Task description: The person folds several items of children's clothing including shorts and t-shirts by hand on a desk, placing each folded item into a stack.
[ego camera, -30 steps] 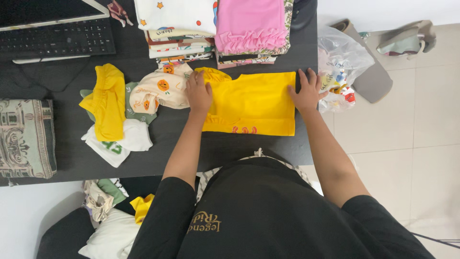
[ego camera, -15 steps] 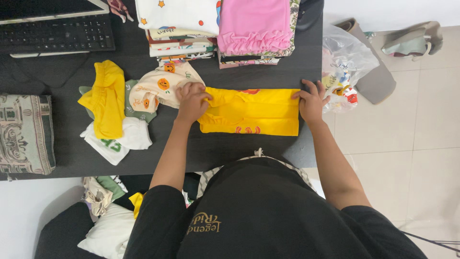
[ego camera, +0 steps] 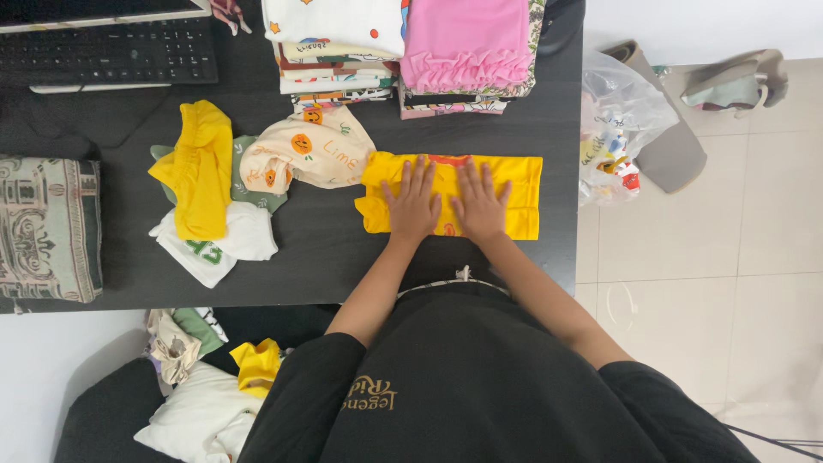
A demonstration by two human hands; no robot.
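On the far left of the black table [ego camera: 343, 249] we see a green patterned cloth [ego camera: 47, 227]. Above it sits a black keyboard [ego camera: 111, 51]. Next comes a small heap of clothes: a yellow piece [ego camera: 199, 167] lies on top of a white piece [ego camera: 219, 244], and a cream top with little orange faces [ego camera: 313, 154] lies just beside them.

In the middle, near the front edge of the table, lies our folded yellow shirt [ego camera: 523, 193]. Our left hand [ego camera: 411, 206] rests flat on it, fingers spread wide and holding nothing. Our right hand [ego camera: 480, 204] lies flat just beside it, also wide and pressing down on the shirt.

Behind the shirt stand two stacks of folded clothes, one with a white top [ego camera: 334, 26] and one with a pink top [ego camera: 467, 43].

To the right, off the table, a clear plastic bag [ego camera: 617, 120] sits on the tiled floor [ego camera: 729, 257]
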